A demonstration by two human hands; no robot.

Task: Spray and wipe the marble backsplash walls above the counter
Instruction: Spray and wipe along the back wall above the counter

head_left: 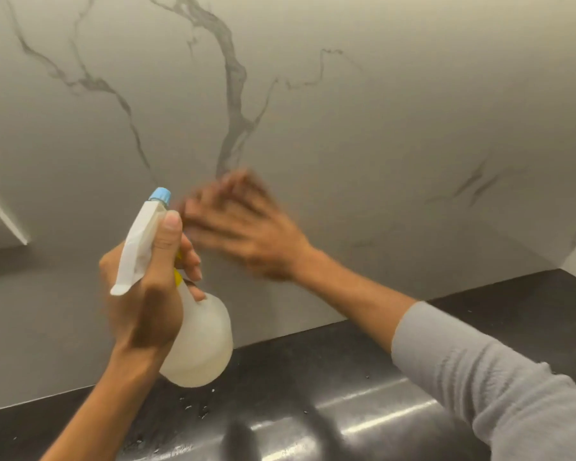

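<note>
Marble backsplash (pixel 313 94), pale with dark grey veins branching down it, fills the far side of the scene and meets a second wall at a corner on the far right. Below it runs a glossy black counter (pixel 313 410), with a few small wet specks near the middle.

The left hand (pixel 147 294) is wrapped around the neck of a spray bottle (pixel 200 344), held up at left of centre, above the counter and short of the wall. Its thumb lies up along the white spray head, and its fingers curl around the front where a bit of yellow shows. The bottle's frosted, translucent round body hangs below the hand, and its blue nozzle tip (pixel 160 195) points up toward the backsplash.

The right hand (pixel 243 224) is open, fingers spread and flat toward the marble just right of the nozzle, at the foot of the thickest vein. It is heavily blurred, so whether it holds a cloth or touches the wall cannot be told. A grey sleeve (pixel 479 377) covers the right forearm, reaching in from the near right.
</note>
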